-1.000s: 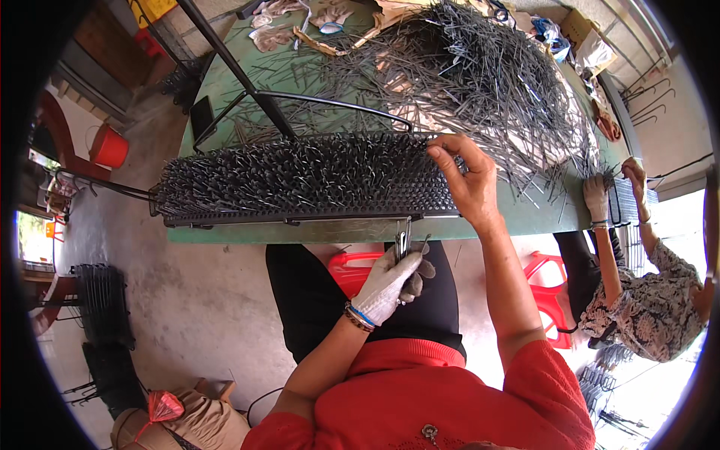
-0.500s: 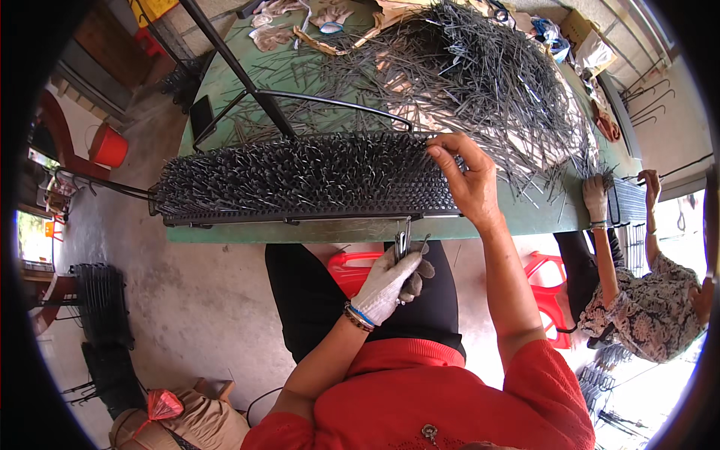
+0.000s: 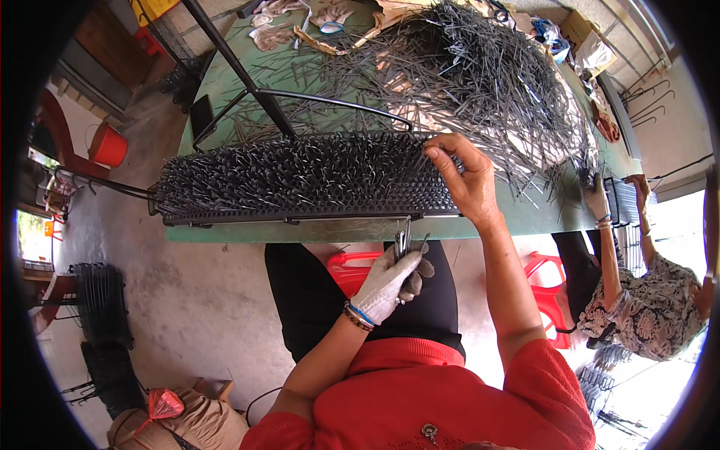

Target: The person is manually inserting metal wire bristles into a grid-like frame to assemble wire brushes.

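Note:
In front of me lies a long black perforated rack (image 3: 416, 199), densely filled with upright thin dark metal pins (image 3: 277, 176); bare holes show along its right part and front edge. My left hand (image 3: 388, 285), in a pale work glove, is closed round a small bundle of thin metal pins (image 3: 403, 244) just below the table's front edge. Bare, my right hand (image 3: 472, 180) pinches thumb and forefinger together over the rack's far right corner. Whatever sits between those fingertips is too small to make out.
A large heap of loose dark pins (image 3: 502, 75) covers the far right of the green table (image 3: 300, 234). Black bars (image 3: 274, 112) rise behind the rack. Work gloves (image 3: 271, 36) lie at the back. At right, a co-worker's hands (image 3: 598, 201) handle another rack. Red stools (image 3: 544, 274) stand below.
My right hand has shifted very slightly left at the rack's corner. My left hand stays still. The co-worker's hands have moved a little at their rack.

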A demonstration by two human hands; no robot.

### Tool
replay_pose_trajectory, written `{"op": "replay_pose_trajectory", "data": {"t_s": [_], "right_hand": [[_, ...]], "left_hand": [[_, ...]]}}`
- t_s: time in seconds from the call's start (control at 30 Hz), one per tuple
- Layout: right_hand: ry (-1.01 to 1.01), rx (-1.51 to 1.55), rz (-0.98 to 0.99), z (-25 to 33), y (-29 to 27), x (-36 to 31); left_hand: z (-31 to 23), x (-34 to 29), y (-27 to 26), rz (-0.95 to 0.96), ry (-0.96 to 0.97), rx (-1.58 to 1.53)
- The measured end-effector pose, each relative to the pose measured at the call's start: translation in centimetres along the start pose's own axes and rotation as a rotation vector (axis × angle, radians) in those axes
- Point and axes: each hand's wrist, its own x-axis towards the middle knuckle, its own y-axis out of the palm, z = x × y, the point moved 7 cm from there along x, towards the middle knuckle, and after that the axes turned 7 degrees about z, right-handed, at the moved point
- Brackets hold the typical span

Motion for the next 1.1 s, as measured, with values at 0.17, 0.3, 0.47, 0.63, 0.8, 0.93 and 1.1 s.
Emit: {"op": "replay_pose_trajectory", "data": {"t_s": [0.17,0.3,0.47,0.63,0.8,0.93,1.1], "right_hand": [[0.039,-0.042,-0.081,0.5,0.0,-0.3],[0.045,-0.048,-0.097,0.1,0.4,-0.6],[-0.013,-0.152,-0.106,0.8,0.7,-0.9],[-0.040,-0.175,-0.133,1.3,0.6,-1.1],[-0.016,-0.209,-0.072,0.2,1.4,-1.3],[-0.030,-0.233,-0.077,0.7,1.6,-1.4],[0.014,-0.242,-0.069,0.6,1.7,-1.3]], "left_hand": [[0.0,0.0,-0.1,0.001,0.003,-0.006],[0.0,0.0,-0.2,-0.015,-0.012,-0.006],[0.0,0.0,-0.2,-0.017,-0.016,0.002],[0.0,-0.1,-0.3,-0.027,-0.018,0.010],[0.2,0.0,-0.5,-0.031,-0.019,0.008],[0.4,0.0,-0.6,-0.030,-0.019,0.006],[0.4,0.0,-0.6,-0.031,-0.014,-0.001]]}}
